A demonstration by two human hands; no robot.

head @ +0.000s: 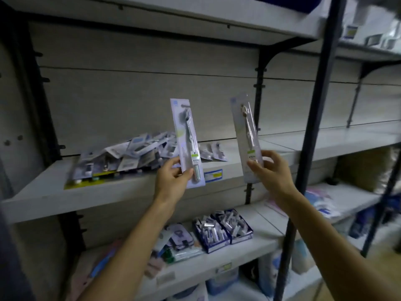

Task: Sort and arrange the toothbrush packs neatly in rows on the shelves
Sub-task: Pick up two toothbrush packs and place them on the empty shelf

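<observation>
The left hand (172, 179) holds up a long, pale lilac blister-card toothbrush pack with a grey brush (188, 143), its fingers (187, 174) pinching the lower part of the card, thumb at the left edge. The right hand (272, 170) holds a second long, clear-fronted toothbrush pack with a whitish brush (246, 137), fingers pinching it near the bottom from both sides. Both packs stand nearly upright, tops tilted slightly left, well apart from each other, in front of the grey middle shelf (50, 187). On that shelf, left of the hands, lies a loose heap of overlapping toothbrush packs (130, 155). A blue-and-white price label (213, 175) sits on the shelf edge between the hands. On the lower shelf (264, 242) stand two dark blue cardboard trays of small white items (223, 228), possibly tubes; the blur hides detail.
</observation>
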